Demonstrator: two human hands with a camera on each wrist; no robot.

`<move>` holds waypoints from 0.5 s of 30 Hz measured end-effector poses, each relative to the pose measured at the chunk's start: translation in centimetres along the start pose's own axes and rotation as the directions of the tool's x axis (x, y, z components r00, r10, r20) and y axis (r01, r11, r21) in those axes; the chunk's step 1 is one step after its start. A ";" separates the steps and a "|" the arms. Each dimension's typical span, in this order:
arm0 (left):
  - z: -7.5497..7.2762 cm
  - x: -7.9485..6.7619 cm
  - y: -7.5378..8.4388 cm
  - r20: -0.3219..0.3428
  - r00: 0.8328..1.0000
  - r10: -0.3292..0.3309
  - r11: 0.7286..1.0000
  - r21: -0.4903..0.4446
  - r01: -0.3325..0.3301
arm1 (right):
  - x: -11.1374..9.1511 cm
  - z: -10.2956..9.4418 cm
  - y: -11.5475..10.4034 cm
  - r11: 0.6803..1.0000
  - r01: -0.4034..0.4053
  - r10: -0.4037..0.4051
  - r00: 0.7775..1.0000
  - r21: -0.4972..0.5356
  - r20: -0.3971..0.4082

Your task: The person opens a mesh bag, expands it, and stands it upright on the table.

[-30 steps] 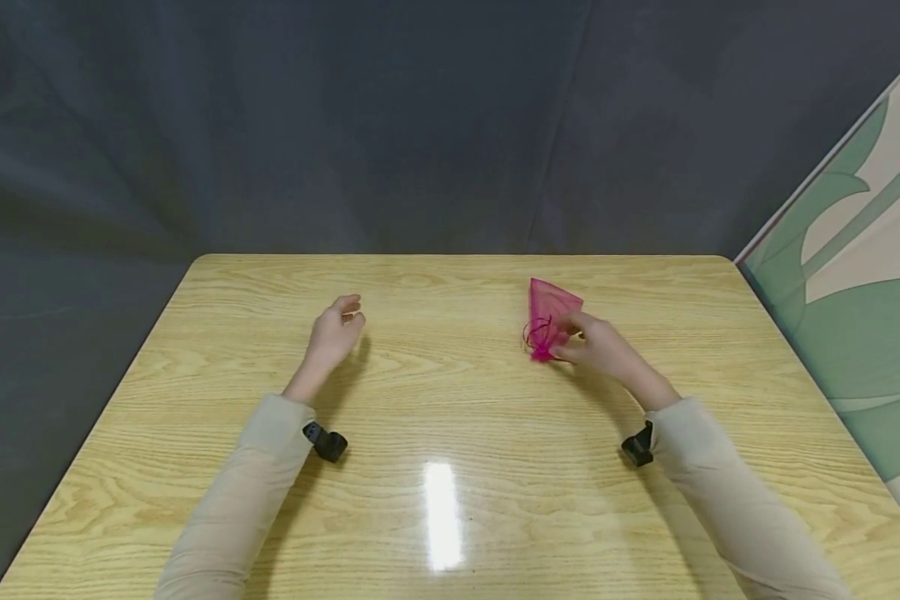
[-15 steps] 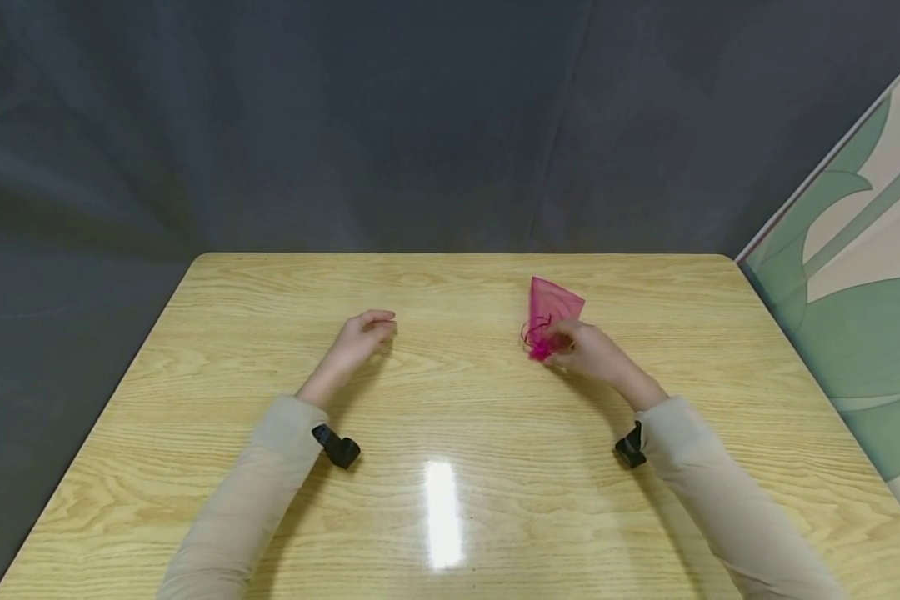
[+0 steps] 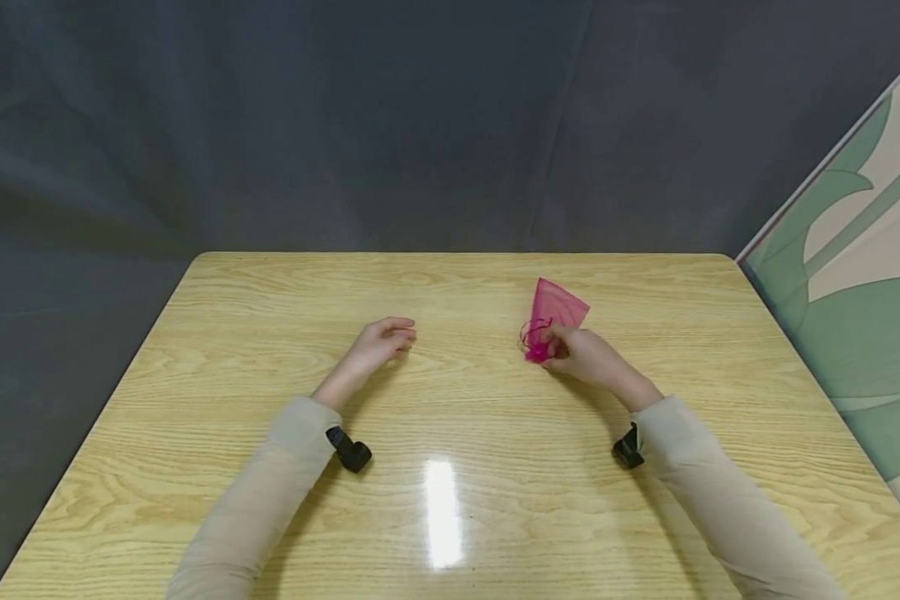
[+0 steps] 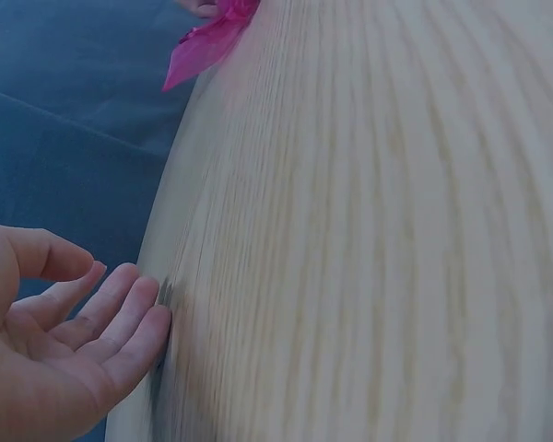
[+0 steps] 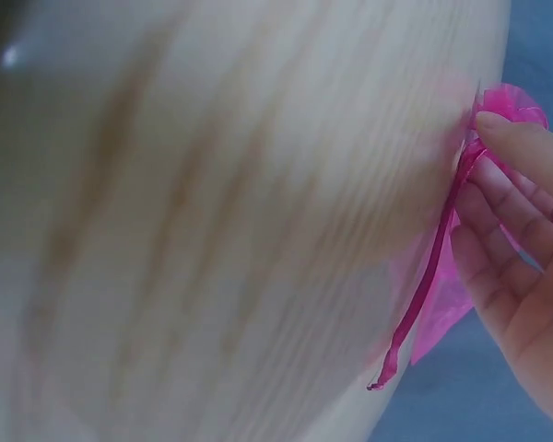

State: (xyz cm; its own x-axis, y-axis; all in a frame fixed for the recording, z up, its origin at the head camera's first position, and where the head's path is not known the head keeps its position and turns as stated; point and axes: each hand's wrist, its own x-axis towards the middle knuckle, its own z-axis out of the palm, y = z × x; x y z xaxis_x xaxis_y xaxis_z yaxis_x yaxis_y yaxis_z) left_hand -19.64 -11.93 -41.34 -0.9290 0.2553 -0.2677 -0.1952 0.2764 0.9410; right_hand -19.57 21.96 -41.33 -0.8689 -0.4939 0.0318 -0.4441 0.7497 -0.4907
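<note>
A sheer magenta drawstring pouch (image 3: 558, 304) is on the right half of the table, its wide end pointing away and its gathered neck toward me. My right hand (image 3: 588, 357) pinches it at the neck between thumb and fingers. In the right wrist view a dark pink ribbon (image 5: 429, 276) hangs down from the gathered neck, and the sheer pouch cloth (image 5: 447, 299) shows behind the fingers. My left hand (image 3: 378, 343) is over the table to the left of the pouch, fingers loosely bent and holding nothing. The left wrist view shows its palm and relaxed fingers (image 4: 120, 327).
The light wood-grain table (image 3: 450, 408) carries a bright light reflection near its front. A dark curtain (image 3: 420, 125) hangs behind the far edge. A green and cream patterned panel (image 3: 855, 292) stands along the right side.
My left hand has moved right, toward the pouch. The right hand has closed its thumb and fingers on the pouch's neck, and the pouch has shifted and turned slightly.
</note>
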 end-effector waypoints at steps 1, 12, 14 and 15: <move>0.1 0.0 0.1 0.002 1.000 -0.001 1.000 0.000 0.001 | 0.0 0.0 0.0 1.000 0.008 -0.008 1.000 0.000 0.001; 1.4 0.6 1.0 0.035 0.999 0.002 0.999 0.048 -0.004 | 0.0 -0.3 0.1 0.999 0.030 -0.029 0.999 -0.026 0.012; 1.7 0.7 1.3 0.044 0.999 0.016 0.998 0.056 -0.018 | -0.1 -0.4 0.0 0.999 0.024 -0.024 1.000 -0.029 -0.005; 1.9 0.8 1.5 0.048 0.999 0.024 0.998 0.059 -0.026 | -0.1 -0.4 0.0 0.999 0.025 -0.025 1.000 -0.029 -0.015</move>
State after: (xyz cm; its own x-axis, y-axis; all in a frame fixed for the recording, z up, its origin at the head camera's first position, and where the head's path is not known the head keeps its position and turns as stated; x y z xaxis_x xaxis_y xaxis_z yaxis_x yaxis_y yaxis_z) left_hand -20.05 -9.58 -40.55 -0.9173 0.3058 -0.2550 -0.1516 0.3239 0.9339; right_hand -19.57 22.22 -40.95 -0.8607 -0.5059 0.0576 -0.4717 0.7495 -0.4645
